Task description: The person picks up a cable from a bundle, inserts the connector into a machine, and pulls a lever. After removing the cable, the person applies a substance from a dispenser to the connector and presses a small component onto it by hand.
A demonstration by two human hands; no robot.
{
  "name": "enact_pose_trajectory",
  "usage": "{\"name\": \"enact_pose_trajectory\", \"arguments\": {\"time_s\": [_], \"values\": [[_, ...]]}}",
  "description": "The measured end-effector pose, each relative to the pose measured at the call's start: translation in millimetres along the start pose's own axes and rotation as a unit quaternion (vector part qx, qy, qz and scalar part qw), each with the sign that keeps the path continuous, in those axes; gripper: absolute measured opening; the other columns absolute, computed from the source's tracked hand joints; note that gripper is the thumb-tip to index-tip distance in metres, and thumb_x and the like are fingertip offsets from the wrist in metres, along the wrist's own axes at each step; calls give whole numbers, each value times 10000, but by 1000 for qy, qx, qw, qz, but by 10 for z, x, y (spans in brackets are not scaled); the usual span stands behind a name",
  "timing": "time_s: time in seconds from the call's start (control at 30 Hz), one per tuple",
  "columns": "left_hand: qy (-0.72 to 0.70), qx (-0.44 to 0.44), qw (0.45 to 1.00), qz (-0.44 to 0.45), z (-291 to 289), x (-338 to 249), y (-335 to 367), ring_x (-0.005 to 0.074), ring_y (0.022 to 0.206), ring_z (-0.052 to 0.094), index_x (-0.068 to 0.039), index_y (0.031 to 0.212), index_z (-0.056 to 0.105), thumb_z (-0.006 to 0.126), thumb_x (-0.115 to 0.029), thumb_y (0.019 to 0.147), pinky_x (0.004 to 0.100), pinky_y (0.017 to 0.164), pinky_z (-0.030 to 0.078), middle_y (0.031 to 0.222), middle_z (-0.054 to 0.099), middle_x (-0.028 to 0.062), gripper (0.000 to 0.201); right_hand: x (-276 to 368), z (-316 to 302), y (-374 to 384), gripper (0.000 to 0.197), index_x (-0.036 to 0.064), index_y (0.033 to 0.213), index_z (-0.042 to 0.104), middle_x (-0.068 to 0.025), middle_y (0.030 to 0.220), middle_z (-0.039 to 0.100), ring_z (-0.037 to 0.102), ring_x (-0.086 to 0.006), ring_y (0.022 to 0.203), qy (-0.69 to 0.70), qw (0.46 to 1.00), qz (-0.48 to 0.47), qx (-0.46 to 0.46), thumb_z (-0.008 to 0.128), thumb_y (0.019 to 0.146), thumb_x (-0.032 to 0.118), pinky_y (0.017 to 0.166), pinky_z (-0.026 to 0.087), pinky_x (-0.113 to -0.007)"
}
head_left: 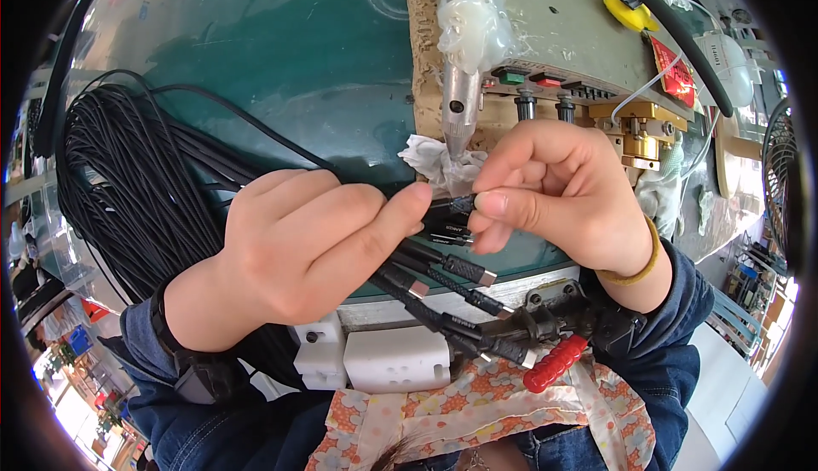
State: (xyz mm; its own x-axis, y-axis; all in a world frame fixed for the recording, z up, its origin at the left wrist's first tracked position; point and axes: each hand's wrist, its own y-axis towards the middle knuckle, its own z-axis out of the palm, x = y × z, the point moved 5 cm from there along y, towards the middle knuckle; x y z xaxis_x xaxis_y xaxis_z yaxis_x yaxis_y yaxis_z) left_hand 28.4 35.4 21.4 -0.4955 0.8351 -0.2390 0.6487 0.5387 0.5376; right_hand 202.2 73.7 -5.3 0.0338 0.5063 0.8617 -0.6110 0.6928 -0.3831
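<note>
My left hand (307, 245) is closed on a black braided cable near its plug end. Between my hands is the dark cable plug (450, 206), its far end pinched by the thumb and forefinger of my right hand (567, 194). Just above it points the tip of a metal nozzle (457, 117), with a crumpled white tissue (430, 160) behind. Below my hands lie several more black cable plugs (460, 267) with metal tips, some partly hidden by my left hand. A large coil of black cables (128, 181) spreads on the left.
A grey machine (562, 37) with switches and knobs stands at the back right, a brass block (643, 130) beside it. At the green table's near edge are a red-handled clamp (555, 364) and a white block fixture (398, 358). A fan (780, 164) is far right.
</note>
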Motion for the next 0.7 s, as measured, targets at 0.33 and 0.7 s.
{"name": "enact_pose_trajectory", "arguments": {"time_s": [0.33,0.7], "values": [[-57,45,997,-7,22,-9,4,125,481,426,-16,968,671,716,-127,626,243,400,350,626,445,6,362,-25,66,-30,77,-19,876,577,-51,734,637,626,-95,640,13,998,16,55,638,838,8,593,512,-209],[-124,51,987,-93,69,43,33,214,603,563,-1,961,627,718,-63,640,301,499,458,737,565,75,340,5,70,-74,142,-9,885,556,-29,745,632,599,-61,644,-171,982,-56,59,670,808,25,574,480,-189]]}}
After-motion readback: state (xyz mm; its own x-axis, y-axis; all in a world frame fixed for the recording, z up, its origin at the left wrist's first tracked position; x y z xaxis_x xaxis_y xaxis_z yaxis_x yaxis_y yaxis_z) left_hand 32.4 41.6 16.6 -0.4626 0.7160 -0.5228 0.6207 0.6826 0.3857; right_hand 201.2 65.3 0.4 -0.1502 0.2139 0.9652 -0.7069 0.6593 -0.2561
